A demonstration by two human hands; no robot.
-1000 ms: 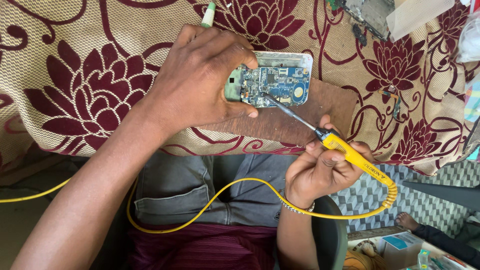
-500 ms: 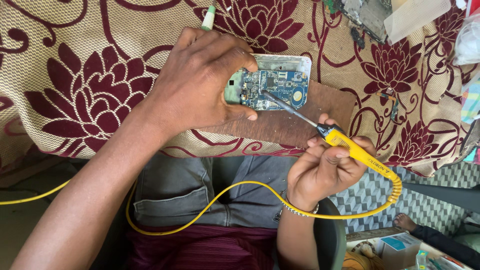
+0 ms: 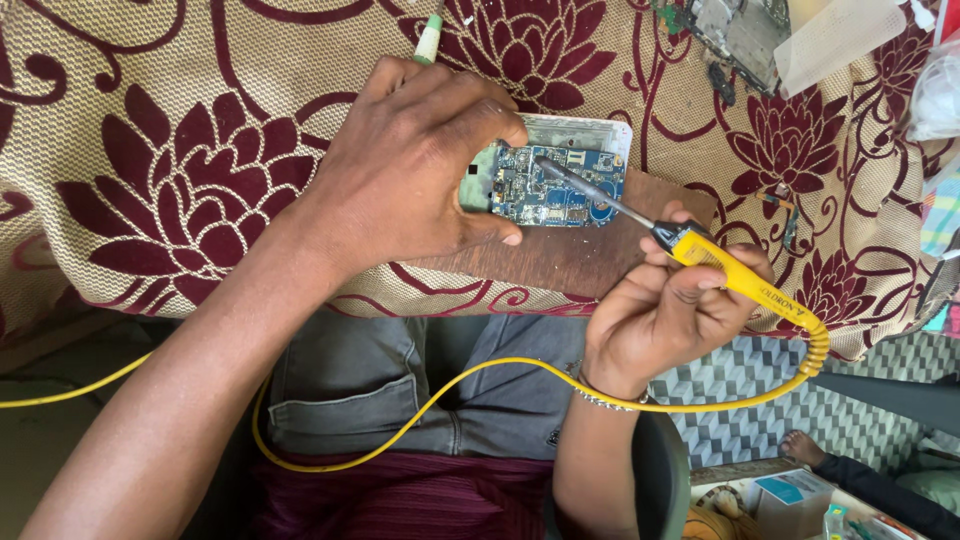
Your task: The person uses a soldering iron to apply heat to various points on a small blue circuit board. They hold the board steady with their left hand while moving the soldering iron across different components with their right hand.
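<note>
Since half a sec ago the soldering iron tip has slid further left across the circuit board, now reaching the upper-middle area rather than the lower-right part; the left hand looks unchanged. Judging by this, the step in hand is soldering or reworking a joint on the board, w/ the tip just repositioned to a new spot. Next move likely calls for a steady, light touch of the tip on one small pad w/o bridging nearby parts, while the board is kept from sliding. The board lies in an opened white phone shell on a brown wooden block, which sits on a beige cloth w/ maroon flowers. Left hand reaches in from lower left, palm down, fingers curled over the board's left end, thumb pressed at its lower edge: clamping it to the block. Right hand comes up from below, wrist bent, grasping the iron's yellow handle pen-style near the front, shaft angled up-left. A yellow cord loops from the handle across the lap. Other phone parts lie at the cloth's top right.
</note>
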